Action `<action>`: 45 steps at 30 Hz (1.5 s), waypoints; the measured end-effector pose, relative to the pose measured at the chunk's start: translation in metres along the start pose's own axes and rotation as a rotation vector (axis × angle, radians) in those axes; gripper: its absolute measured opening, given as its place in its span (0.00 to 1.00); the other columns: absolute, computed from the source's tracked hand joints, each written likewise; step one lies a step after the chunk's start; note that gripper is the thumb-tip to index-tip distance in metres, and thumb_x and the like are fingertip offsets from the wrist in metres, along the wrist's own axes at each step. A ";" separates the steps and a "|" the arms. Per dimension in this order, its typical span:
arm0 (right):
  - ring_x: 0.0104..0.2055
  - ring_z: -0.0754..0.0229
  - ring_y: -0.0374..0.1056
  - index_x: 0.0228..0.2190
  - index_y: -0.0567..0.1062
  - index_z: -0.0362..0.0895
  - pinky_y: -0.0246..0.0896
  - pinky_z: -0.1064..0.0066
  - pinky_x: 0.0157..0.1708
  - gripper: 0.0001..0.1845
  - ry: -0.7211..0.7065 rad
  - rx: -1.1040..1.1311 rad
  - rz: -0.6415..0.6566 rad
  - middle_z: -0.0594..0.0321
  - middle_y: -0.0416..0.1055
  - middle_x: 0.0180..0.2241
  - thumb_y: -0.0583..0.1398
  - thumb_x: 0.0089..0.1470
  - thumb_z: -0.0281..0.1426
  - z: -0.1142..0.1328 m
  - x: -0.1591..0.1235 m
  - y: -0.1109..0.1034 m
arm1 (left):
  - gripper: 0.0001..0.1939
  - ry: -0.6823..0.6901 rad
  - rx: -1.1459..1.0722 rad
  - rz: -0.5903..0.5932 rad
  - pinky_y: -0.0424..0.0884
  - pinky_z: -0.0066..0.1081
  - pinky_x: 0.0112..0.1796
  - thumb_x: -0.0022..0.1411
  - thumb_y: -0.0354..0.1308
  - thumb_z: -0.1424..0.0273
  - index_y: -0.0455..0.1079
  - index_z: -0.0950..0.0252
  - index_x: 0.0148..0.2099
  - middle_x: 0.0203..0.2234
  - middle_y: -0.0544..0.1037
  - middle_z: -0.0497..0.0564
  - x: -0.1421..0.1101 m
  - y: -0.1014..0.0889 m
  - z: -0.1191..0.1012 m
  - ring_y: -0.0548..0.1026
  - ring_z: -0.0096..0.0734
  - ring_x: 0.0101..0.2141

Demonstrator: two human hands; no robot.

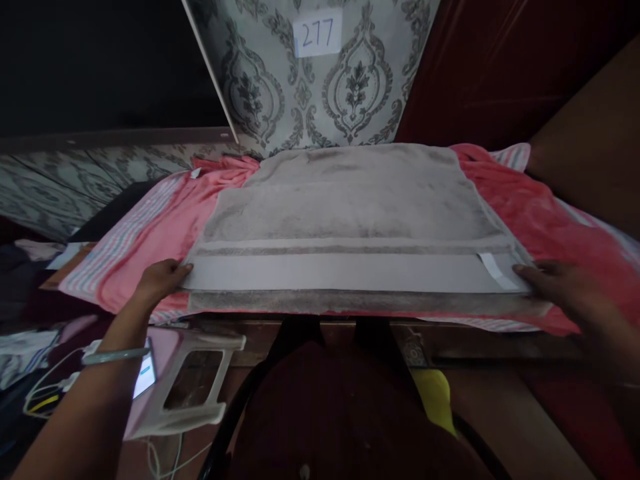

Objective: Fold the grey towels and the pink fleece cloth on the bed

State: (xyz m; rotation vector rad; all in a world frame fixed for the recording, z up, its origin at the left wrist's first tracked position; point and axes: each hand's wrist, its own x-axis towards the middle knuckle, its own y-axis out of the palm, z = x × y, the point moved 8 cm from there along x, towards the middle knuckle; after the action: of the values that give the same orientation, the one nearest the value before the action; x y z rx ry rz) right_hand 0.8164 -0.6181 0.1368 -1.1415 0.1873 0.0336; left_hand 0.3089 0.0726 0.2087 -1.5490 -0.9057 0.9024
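Note:
A grey towel (340,207) lies spread across the surface before me, its near part turned over into a smooth, paler band (320,272). My left hand (163,279) pinches the left end of this band between thumb and fingers. At the other end, my right hand (560,283) grips the right corner, somewhat blurred. A white label (493,267) sticks out close to the right hand. Beneath the towel is a pink blanket (165,233) with striped edges, showing on both sides.
A dark screen (110,67) stands at the back left, before patterned wallpaper bearing a paper marked 277 (318,32). Below my left arm are a pale plastic stool (195,380), a lit phone (146,373) and white cables (157,460). Something yellow (434,400) is by my lap.

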 end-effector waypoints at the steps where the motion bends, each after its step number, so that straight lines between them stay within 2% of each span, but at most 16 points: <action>1: 0.39 0.42 0.74 0.53 0.76 0.37 0.68 0.53 0.39 0.31 -0.013 -0.075 -0.006 0.39 0.78 0.43 0.58 0.55 0.43 0.005 -0.001 -0.003 | 0.18 -0.009 0.050 0.019 0.70 0.35 0.34 0.59 0.52 0.58 0.74 0.67 0.37 0.28 0.79 0.57 0.002 0.001 -0.001 0.78 0.47 0.35; 3: 0.46 0.38 0.73 0.56 0.73 0.34 0.67 0.52 0.42 0.33 -0.081 -0.185 -0.057 0.36 0.76 0.47 0.54 0.57 0.43 0.019 -0.007 -0.006 | 0.27 -0.025 0.112 0.003 0.72 0.40 0.42 0.63 0.49 0.58 0.72 0.73 0.53 0.42 0.81 0.67 0.001 -0.001 -0.006 0.78 0.54 0.45; 5: 0.56 0.35 0.68 0.60 0.70 0.34 0.65 0.48 0.48 0.36 -0.241 -0.267 -0.179 0.33 0.72 0.54 0.51 0.60 0.44 0.044 -0.022 -0.009 | 0.34 0.039 0.137 -0.143 0.71 0.48 0.49 0.64 0.48 0.57 0.64 0.76 0.64 0.54 0.75 0.73 -0.005 -0.010 -0.022 0.73 0.59 0.54; 8: 0.64 0.36 0.59 0.63 0.67 0.37 0.60 0.45 0.57 0.36 -0.608 -0.332 -0.322 0.35 0.63 0.63 0.49 0.64 0.47 0.096 -0.061 0.001 | 0.35 0.359 0.120 -0.282 0.63 0.52 0.59 0.65 0.49 0.56 0.60 0.72 0.68 0.63 0.67 0.70 -0.026 -0.008 -0.074 0.65 0.58 0.62; 10: 0.64 0.41 0.59 0.62 0.68 0.39 0.58 0.49 0.60 0.32 -0.822 -0.329 -0.264 0.38 0.63 0.63 0.49 0.65 0.45 0.130 -0.086 0.021 | 0.32 0.633 0.073 -0.215 0.59 0.48 0.62 0.66 0.49 0.55 0.63 0.67 0.66 0.65 0.66 0.64 -0.043 0.008 -0.115 0.63 0.52 0.64; 12: 0.63 0.44 0.61 0.59 0.72 0.42 0.59 0.51 0.60 0.28 -0.911 -0.350 -0.158 0.43 0.66 0.61 0.50 0.66 0.42 0.156 -0.101 0.042 | 0.28 0.822 0.059 -0.103 0.60 0.47 0.62 0.67 0.49 0.55 0.67 0.63 0.63 0.64 0.66 0.61 -0.056 0.027 -0.150 0.63 0.50 0.63; 15: 0.61 0.41 0.61 0.60 0.72 0.48 0.62 0.46 0.54 0.28 -0.820 -0.417 -0.074 0.50 0.67 0.62 0.47 0.67 0.44 0.177 -0.098 0.056 | 0.26 0.828 0.097 -0.050 0.62 0.51 0.58 0.69 0.47 0.57 0.68 0.63 0.62 0.62 0.68 0.62 -0.047 0.043 -0.177 0.64 0.52 0.60; 20: 0.62 0.34 0.58 0.65 0.68 0.43 0.59 0.40 0.53 0.32 -0.679 -0.455 -0.069 0.45 0.62 0.66 0.44 0.68 0.43 0.189 -0.087 0.050 | 0.25 0.704 0.132 -0.136 0.62 0.53 0.56 0.70 0.45 0.63 0.69 0.67 0.62 0.60 0.69 0.65 -0.021 0.036 -0.188 0.65 0.55 0.59; 23: 0.61 0.35 0.60 0.61 0.71 0.44 0.59 0.38 0.53 0.31 -0.766 -0.450 -0.144 0.44 0.66 0.63 0.44 0.68 0.43 0.202 -0.099 0.055 | 0.26 0.770 0.085 -0.189 0.62 0.51 0.58 0.69 0.47 0.59 0.70 0.67 0.62 0.61 0.68 0.65 -0.028 0.032 -0.202 0.65 0.55 0.60; 27: 0.68 0.41 0.54 0.66 0.65 0.53 0.53 0.38 0.61 0.32 -0.972 -0.407 -0.130 0.55 0.60 0.68 0.44 0.68 0.48 0.218 -0.110 0.085 | 0.34 0.851 0.093 -0.116 0.52 0.59 0.64 0.70 0.46 0.52 0.59 0.59 0.72 0.72 0.55 0.59 -0.038 0.051 -0.216 0.51 0.60 0.69; 31: 0.72 0.43 0.49 0.70 0.58 0.56 0.50 0.41 0.65 0.34 -0.911 -0.401 -0.018 0.59 0.51 0.72 0.42 0.67 0.50 0.213 -0.087 0.102 | 0.34 0.755 0.117 -0.065 0.47 0.64 0.65 0.71 0.42 0.50 0.53 0.53 0.74 0.74 0.51 0.54 -0.029 0.067 -0.209 0.45 0.60 0.72; 35: 0.73 0.41 0.45 0.70 0.56 0.54 0.47 0.38 0.66 0.35 -0.837 -0.417 0.036 0.58 0.47 0.73 0.43 0.67 0.50 0.222 -0.083 0.099 | 0.34 0.721 0.121 -0.096 0.52 0.61 0.64 0.71 0.42 0.51 0.56 0.59 0.73 0.72 0.54 0.58 -0.023 0.060 -0.215 0.51 0.59 0.71; 37: 0.74 0.41 0.42 0.71 0.55 0.53 0.44 0.37 0.67 0.36 -0.853 -0.401 0.048 0.57 0.45 0.73 0.44 0.67 0.51 0.241 -0.092 0.100 | 0.33 0.781 0.102 -0.122 0.54 0.59 0.64 0.72 0.42 0.52 0.58 0.61 0.72 0.72 0.55 0.61 -0.024 0.054 -0.236 0.54 0.58 0.70; 39: 0.75 0.41 0.39 0.71 0.54 0.53 0.41 0.38 0.68 0.36 -0.939 -0.367 0.065 0.57 0.44 0.74 0.44 0.68 0.51 0.268 -0.105 0.106 | 0.33 0.907 0.079 -0.120 0.53 0.58 0.65 0.72 0.43 0.52 0.58 0.60 0.72 0.72 0.55 0.60 -0.026 0.052 -0.268 0.53 0.55 0.70; 42: 0.75 0.43 0.38 0.71 0.54 0.55 0.40 0.41 0.69 0.36 -1.062 -0.333 0.110 0.59 0.42 0.74 0.43 0.68 0.52 0.303 -0.114 0.120 | 0.33 1.054 0.076 -0.065 0.52 0.59 0.66 0.72 0.43 0.52 0.55 0.57 0.73 0.73 0.53 0.58 -0.026 0.061 -0.317 0.51 0.52 0.71; 45: 0.75 0.45 0.38 0.71 0.53 0.56 0.38 0.42 0.69 0.35 -1.129 -0.332 0.119 0.62 0.41 0.74 0.43 0.68 0.52 0.318 -0.102 0.126 | 0.33 1.059 0.105 -0.059 0.50 0.60 0.66 0.72 0.43 0.53 0.53 0.58 0.74 0.73 0.53 0.58 -0.019 0.074 -0.345 0.50 0.53 0.71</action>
State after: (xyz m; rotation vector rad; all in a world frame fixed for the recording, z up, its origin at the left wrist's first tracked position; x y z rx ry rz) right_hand 0.7424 -0.2705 0.1677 -1.2813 -0.7806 0.8179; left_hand 0.6182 -0.0959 0.1842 -1.5925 -0.1255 0.0047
